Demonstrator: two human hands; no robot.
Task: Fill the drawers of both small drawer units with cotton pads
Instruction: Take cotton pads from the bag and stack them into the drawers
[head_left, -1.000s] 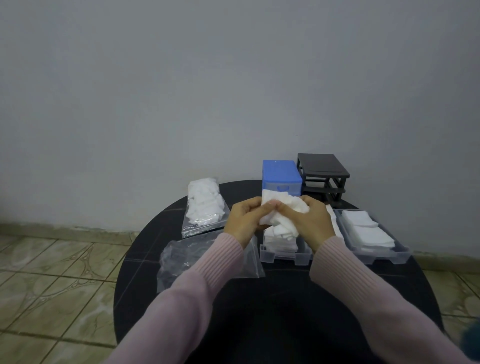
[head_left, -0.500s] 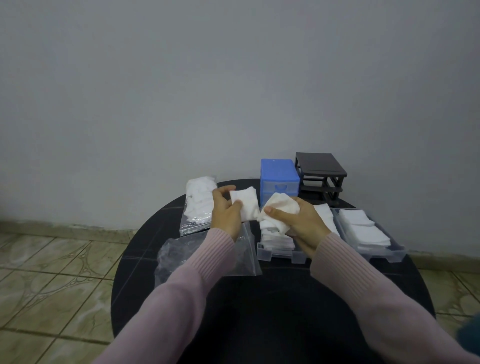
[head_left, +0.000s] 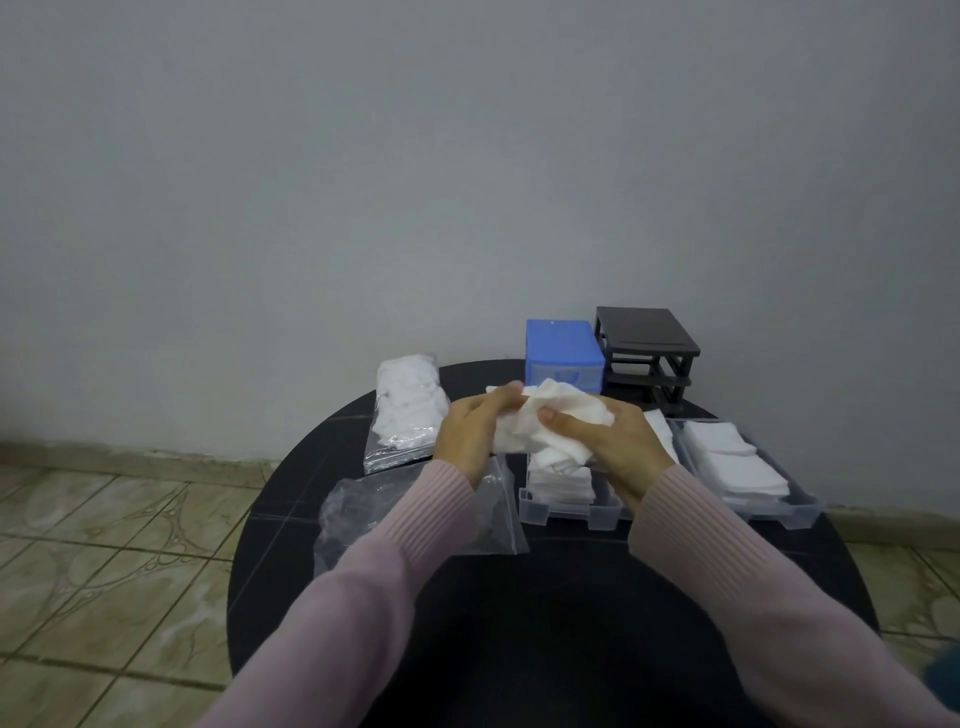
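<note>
— What colours sit on the round black table (head_left: 545, 613)?
— A blue drawer unit (head_left: 563, 353) beside a black drawer unit (head_left: 647, 345); clear drawers (head_left: 566, 512) hold white cotton pads (head_left: 727, 454).
— And the bags?
— Transparent bags (head_left: 405, 415), one stuffed white. Pale pink ribbed sleeves (head_left: 431, 514), grey wall (head_left: 363, 182), beige floor tiles (head_left: 119, 545) with a curling brown pattern.

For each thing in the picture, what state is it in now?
left hand: gripping the cotton pads
right hand: gripping the cotton pads
cotton pads: bunched, held above the table
near drawer: pulled out, holds stacked pads
right drawer: pulled out, holds pads
black unit: drawers out
full bag: lying flat
empty bag: crumpled
</note>
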